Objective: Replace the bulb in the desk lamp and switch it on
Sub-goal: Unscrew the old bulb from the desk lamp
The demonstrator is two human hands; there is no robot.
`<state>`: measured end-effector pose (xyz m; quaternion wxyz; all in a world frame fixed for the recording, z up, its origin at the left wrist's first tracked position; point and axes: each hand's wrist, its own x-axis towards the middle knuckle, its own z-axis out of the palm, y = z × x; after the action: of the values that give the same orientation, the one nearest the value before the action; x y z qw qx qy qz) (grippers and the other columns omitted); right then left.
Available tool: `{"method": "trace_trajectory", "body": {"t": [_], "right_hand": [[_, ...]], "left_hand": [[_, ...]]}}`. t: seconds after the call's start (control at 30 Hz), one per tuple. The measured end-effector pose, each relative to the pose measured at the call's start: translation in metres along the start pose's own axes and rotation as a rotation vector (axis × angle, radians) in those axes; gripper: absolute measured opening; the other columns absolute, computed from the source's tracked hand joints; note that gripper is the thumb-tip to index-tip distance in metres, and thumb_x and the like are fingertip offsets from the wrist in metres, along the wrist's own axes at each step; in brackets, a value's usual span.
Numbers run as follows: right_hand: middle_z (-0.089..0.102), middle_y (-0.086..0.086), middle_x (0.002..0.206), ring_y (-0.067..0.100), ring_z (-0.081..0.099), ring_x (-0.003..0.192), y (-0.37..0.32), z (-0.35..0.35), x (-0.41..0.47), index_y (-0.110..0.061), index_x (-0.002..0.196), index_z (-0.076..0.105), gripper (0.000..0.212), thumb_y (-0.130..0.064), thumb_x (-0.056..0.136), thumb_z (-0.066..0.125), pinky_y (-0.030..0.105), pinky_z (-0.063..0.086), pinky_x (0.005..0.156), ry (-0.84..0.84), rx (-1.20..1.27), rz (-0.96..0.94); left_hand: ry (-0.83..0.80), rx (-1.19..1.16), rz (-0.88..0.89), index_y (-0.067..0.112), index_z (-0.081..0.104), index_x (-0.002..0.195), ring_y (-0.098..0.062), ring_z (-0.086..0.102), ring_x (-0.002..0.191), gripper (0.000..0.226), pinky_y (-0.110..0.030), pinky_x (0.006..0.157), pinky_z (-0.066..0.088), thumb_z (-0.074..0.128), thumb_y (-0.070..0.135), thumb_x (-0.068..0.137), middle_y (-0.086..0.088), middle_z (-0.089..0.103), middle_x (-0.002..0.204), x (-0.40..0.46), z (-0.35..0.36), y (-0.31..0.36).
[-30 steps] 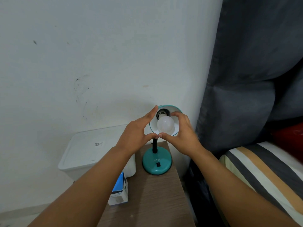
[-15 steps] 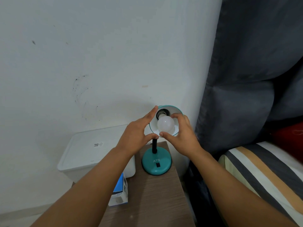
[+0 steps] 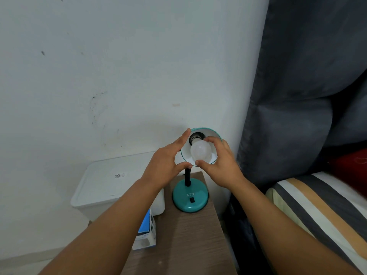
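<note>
Head view, looking down past two bare forearms. A white frosted bulb [image 3: 200, 152] sits in the socket of a teal desk lamp [image 3: 190, 199], whose shade [image 3: 213, 133] is tipped up toward the camera with a white inner face. The right hand [image 3: 221, 165] grips the bulb, thumb under its lower edge and fingers curled over the top. The left hand [image 3: 165, 164] holds the shade's left rim, forefinger along the upper edge and thumb at the lower edge. A black neck runs down to the round teal base, which is marked ATN and carries a black rocker switch [image 3: 191, 200]. The lamp stands at the far end of a narrow brown wood-grain tabletop [image 3: 190, 241]. Nearer, at the tabletop's left edge, stands a blue and white bulb box [image 3: 146, 234], partly hidden by the left forearm. Left of the tabletop is a white lidded bin [image 3: 111, 181] against a scuffed white wall [image 3: 119, 66]. To the right lie a striped bed [image 3: 321, 207] and a dark grey curtain [image 3: 307, 86].
</note>
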<state>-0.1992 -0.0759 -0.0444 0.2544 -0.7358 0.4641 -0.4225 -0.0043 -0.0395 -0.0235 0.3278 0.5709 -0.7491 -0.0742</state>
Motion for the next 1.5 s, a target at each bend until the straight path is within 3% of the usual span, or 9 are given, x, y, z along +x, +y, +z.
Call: {"method": "trace_trajectory", "body": {"t": [0.23, 0.33, 0.47, 0.67, 0.87, 1.1, 1.27, 1.4, 1.5], "right_hand": [[0.041, -0.011, 0.135, 0.007, 0.04, 0.12, -0.0035, 0.0022, -0.0006, -0.034, 0.133, 0.04, 0.079, -0.049, 0.068, 0.083, 0.027, 0.037, 0.094, 0.018, 0.001, 0.054], [0.042, -0.008, 0.132, 0.007, 0.041, 0.117, -0.0034, 0.0001, -0.0018, -0.036, 0.13, 0.045, 0.065, -0.035, 0.076, 0.08, 0.029, 0.041, 0.096, 0.009, 0.019, 0.018], [0.039, -0.007, 0.142, 0.011, 0.041, 0.127, -0.0053, -0.0025, -0.0029, -0.038, 0.139, 0.04, 0.073, -0.023, 0.078, 0.076, 0.031, 0.039, 0.105, -0.002, 0.034, -0.013], [0.042, -0.009, 0.135, 0.012, 0.042, 0.123, -0.0034, 0.0031, -0.0026, -0.033, 0.131, 0.042, 0.074, -0.048, 0.071, 0.082, 0.029, 0.039, 0.096, 0.044, -0.027, 0.045], [0.038, -0.005, 0.141, 0.02, 0.041, 0.13, -0.0084, -0.0025, -0.0025, -0.043, 0.136, 0.045, 0.068, -0.026, 0.077, 0.076, 0.041, 0.042, 0.108, 0.001, 0.029, 0.029], [0.04, -0.007, 0.137, 0.016, 0.041, 0.127, -0.005, -0.0001, -0.0034, -0.035, 0.134, 0.044, 0.07, -0.047, 0.074, 0.079, 0.035, 0.041, 0.101, 0.016, -0.029, 0.062], [0.035, -0.005, 0.144, 0.019, 0.039, 0.132, -0.004, -0.0029, -0.0046, -0.045, 0.137, 0.043, 0.069, -0.027, 0.079, 0.075, 0.043, 0.041, 0.109, -0.03, 0.045, 0.026], [0.033, -0.011, 0.146, 0.009, 0.034, 0.131, -0.0058, -0.0031, -0.0041, -0.04, 0.142, 0.033, 0.083, -0.039, 0.074, 0.081, 0.032, 0.036, 0.105, -0.031, 0.046, 0.036], [0.04, -0.011, 0.137, 0.009, 0.04, 0.124, -0.0062, -0.0009, -0.004, -0.035, 0.131, 0.042, 0.072, -0.043, 0.073, 0.082, 0.031, 0.039, 0.101, 0.013, 0.035, 0.05]], "left_hand": [[-0.003, -0.012, -0.011, 0.056, 0.009, 0.15, -0.009, 0.052, 0.129, 0.1, -0.004, 0.099, 0.032, 0.08, 0.038, 0.081, 0.008, 0.053, 0.147, -0.0004, 0.0004, 0.0032], [-0.005, 0.009, -0.014, 0.055, 0.008, 0.149, -0.011, 0.054, 0.123, 0.105, 0.005, 0.089, 0.028, 0.083, 0.032, 0.079, 0.004, 0.056, 0.143, -0.0006, -0.0002, 0.0026], [-0.01, 0.016, -0.016, 0.056, 0.007, 0.148, -0.012, 0.056, 0.122, 0.107, -0.002, 0.093, 0.032, 0.084, 0.031, 0.078, 0.005, 0.056, 0.143, -0.0011, -0.0003, 0.0035], [-0.004, -0.001, -0.017, 0.057, 0.008, 0.148, -0.011, 0.053, 0.126, 0.101, -0.005, 0.097, 0.032, 0.08, 0.035, 0.082, 0.006, 0.054, 0.145, -0.0008, 0.0, 0.0051], [-0.012, 0.012, -0.02, 0.058, 0.007, 0.149, -0.012, 0.059, 0.117, 0.107, -0.011, 0.094, 0.037, 0.083, 0.031, 0.08, 0.005, 0.058, 0.14, -0.0008, -0.0015, 0.0032], [-0.013, 0.021, -0.013, 0.057, 0.007, 0.15, -0.01, 0.061, 0.107, 0.104, -0.012, 0.092, 0.039, 0.081, 0.034, 0.082, 0.006, 0.059, 0.139, -0.0002, 0.0006, 0.0042], [-0.017, 0.019, -0.027, 0.059, 0.005, 0.148, -0.012, 0.061, 0.109, 0.107, -0.004, 0.09, 0.034, 0.083, 0.031, 0.08, 0.008, 0.058, 0.139, -0.0006, 0.0001, 0.0022], [-0.014, 0.006, -0.028, 0.058, 0.007, 0.149, -0.011, 0.058, 0.117, 0.103, -0.008, 0.093, 0.035, 0.081, 0.035, 0.081, 0.008, 0.057, 0.141, -0.0006, -0.0001, 0.0038], [-0.007, 0.01, -0.019, 0.058, 0.007, 0.149, -0.012, 0.059, 0.117, 0.102, -0.014, 0.095, 0.038, 0.08, 0.037, 0.082, 0.007, 0.058, 0.14, -0.0006, 0.0004, 0.0047]]}}
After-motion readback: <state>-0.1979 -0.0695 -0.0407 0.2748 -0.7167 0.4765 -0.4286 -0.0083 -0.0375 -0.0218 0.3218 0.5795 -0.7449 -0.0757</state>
